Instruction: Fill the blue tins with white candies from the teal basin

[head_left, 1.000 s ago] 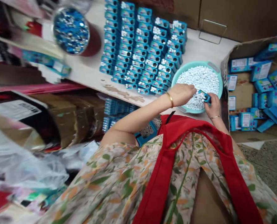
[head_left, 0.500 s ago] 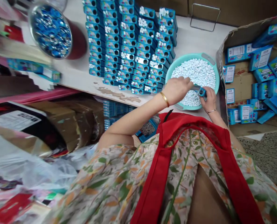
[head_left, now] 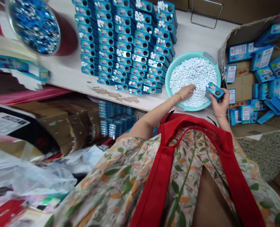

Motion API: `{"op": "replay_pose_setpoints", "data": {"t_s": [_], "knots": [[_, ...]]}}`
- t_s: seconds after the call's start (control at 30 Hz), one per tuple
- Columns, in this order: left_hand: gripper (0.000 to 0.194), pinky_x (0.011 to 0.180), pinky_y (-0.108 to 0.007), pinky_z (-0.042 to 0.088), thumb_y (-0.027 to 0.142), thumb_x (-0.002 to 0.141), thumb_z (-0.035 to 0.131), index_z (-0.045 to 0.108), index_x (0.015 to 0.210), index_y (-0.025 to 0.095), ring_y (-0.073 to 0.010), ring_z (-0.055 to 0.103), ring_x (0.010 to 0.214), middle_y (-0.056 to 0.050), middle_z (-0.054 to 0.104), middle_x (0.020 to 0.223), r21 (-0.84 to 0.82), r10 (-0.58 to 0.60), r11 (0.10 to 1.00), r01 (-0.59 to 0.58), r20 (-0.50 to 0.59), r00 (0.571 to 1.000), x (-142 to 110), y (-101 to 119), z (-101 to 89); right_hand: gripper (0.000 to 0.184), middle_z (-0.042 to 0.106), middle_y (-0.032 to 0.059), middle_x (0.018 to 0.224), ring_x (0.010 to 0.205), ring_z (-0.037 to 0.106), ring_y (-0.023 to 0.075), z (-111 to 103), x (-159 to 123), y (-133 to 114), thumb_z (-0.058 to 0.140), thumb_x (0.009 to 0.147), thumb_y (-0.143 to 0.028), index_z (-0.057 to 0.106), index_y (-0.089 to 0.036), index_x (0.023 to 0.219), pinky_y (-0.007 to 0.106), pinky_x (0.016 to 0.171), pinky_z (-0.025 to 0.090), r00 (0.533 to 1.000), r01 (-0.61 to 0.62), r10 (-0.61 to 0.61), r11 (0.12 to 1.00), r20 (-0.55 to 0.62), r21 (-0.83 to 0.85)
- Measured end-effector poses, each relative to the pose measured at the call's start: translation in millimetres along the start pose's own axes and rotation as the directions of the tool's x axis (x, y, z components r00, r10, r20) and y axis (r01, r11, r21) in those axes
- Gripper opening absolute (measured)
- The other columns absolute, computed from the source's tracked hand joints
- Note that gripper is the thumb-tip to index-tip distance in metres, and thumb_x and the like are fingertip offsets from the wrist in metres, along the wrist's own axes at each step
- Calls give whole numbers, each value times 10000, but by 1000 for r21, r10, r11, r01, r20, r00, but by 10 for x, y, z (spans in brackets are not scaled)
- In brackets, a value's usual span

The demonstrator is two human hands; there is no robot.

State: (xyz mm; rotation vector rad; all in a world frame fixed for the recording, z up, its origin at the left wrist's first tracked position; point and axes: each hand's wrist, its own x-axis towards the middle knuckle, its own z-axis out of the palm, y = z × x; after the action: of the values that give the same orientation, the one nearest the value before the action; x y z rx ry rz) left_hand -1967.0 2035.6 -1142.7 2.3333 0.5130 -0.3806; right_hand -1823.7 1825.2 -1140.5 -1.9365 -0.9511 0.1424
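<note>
A teal basin [head_left: 175, 64] full of small white pellets [head_left: 196, 74] stands on the white table. My left hand [head_left: 187, 91] rests on the pellets at the basin's near side, fingers curled into them. My right hand [head_left: 219, 102] holds a small blue box [head_left: 214, 90] over the basin's right rim, its round hole facing me. Rows of the same blue boxes [head_left: 125, 44] lie stacked on the table to the left of the basin, some with white pellets showing in them.
A cardboard carton [head_left: 239, 82] with loose blue boxes sits at the right. A round tin of blue and silver pieces [head_left: 33, 26] stands at far left. Under the table edge are more blue boxes [head_left: 115, 118], brown cartons [head_left: 66, 123] and plastic bags [head_left: 36, 176].
My left hand has dropped from the blue box down onto the pellets. My right hand has drawn the box to the right, off the pellets and up over the rim. The view shifted.
</note>
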Motion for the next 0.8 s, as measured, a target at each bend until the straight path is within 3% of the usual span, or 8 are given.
{"op": "replay_pose_setpoints", "data": {"t_s": [0.1,0.23,0.43,0.57,0.8], "knots": [[451,1126,-345,495,190,1026,521,610,1461,111,-215,674,1269,-188,701,1496,-81,47,996,-48,-8,999,-217,-82,-244,606,649,117,1273,1189,688,304,11,1,19,714,956,-601,571,-228,1411,575,1091,601,1000,-9,10,1000,-23,18],[441,1089,-382,521,212,1009,509,647,1424,153,-239,687,1227,-180,729,1434,-9,87,996,-87,-49,995,-641,-108,-707,589,649,136,1290,1247,672,337,41,33,-23,684,970,-591,566,-226,1417,628,1135,575,1000,-3,3,1000,6,-10],[457,1058,-389,521,214,999,513,665,1428,181,-271,688,1224,-146,742,1332,217,146,966,-141,-6,989,-1023,243,-1227,439,721,167,1316,1269,692,369,232,89,-179,576,1013,-500,626,-241,1363,627,1145,597,979,146,-124,980,160,-138],[414,991,-381,515,211,1022,510,679,1399,179,-285,695,1194,-134,734,1295,371,123,919,-137,60,991,-1051,577,-1350,433,744,182,1341,1285,697,371,357,88,-250,543,1003,-408,639,-230,1385,619,1147,600,953,231,-192,961,233,-154],[340,931,-446,477,228,1106,444,736,1273,185,-324,670,1143,-160,719,1123,463,97,884,-63,-50,994,-1177,1103,-1322,452,745,175,1373,1318,692,378,412,39,-230,549,982,-376,618,-241,1408,656,1173,577,950,211,-178,971,257,-107]]}}
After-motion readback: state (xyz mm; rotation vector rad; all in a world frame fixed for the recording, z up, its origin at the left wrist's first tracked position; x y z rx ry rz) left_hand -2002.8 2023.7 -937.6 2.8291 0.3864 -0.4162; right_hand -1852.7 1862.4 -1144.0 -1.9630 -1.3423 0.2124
